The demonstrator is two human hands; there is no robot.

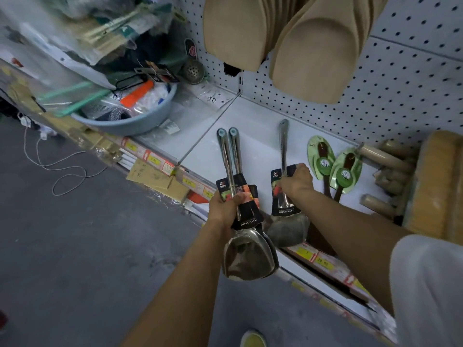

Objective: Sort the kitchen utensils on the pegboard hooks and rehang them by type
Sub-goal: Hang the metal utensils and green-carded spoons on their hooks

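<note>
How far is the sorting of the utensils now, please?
Partly grouped, nothing rehung yet. Done: two wooden spoons in green packs lie together on the shelf. In hand: the left hand holds two steel spatulas; the right hand grips a third spatula. Left: hanging them on the pegboard.

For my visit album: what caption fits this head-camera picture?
Left hand grips two steel spatulas while right hand grasps a third spatula lying on the white shelf.
</note>
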